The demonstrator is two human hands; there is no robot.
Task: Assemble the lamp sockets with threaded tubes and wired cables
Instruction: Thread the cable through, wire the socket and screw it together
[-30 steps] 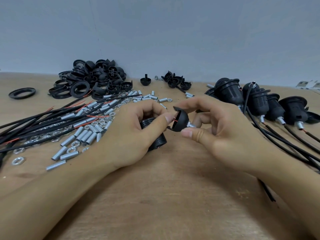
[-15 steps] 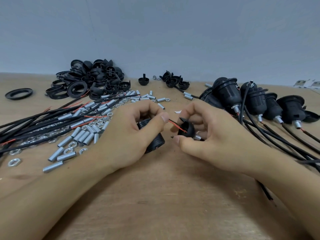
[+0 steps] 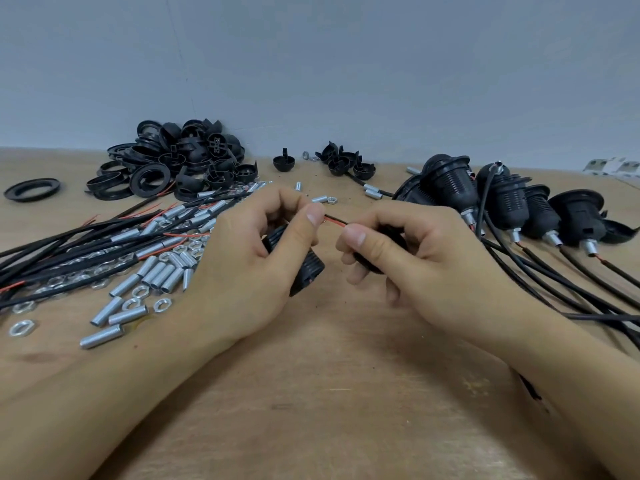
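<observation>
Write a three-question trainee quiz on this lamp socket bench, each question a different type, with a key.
1. True or false: the left hand grips a black threaded socket body.
2. Which spans the gap between the hands? A) red and black wires B) a loose nut C) a threaded tube
3. Fill in: the finished sockets lie on the person's ____ side.

Key: 1 true; 2 A; 3 right.

sockets point(image 3: 450, 188) black | tubes point(image 3: 162, 275) silver | wire point(image 3: 334, 221) red | table point(image 3: 346, 393) tan
</observation>
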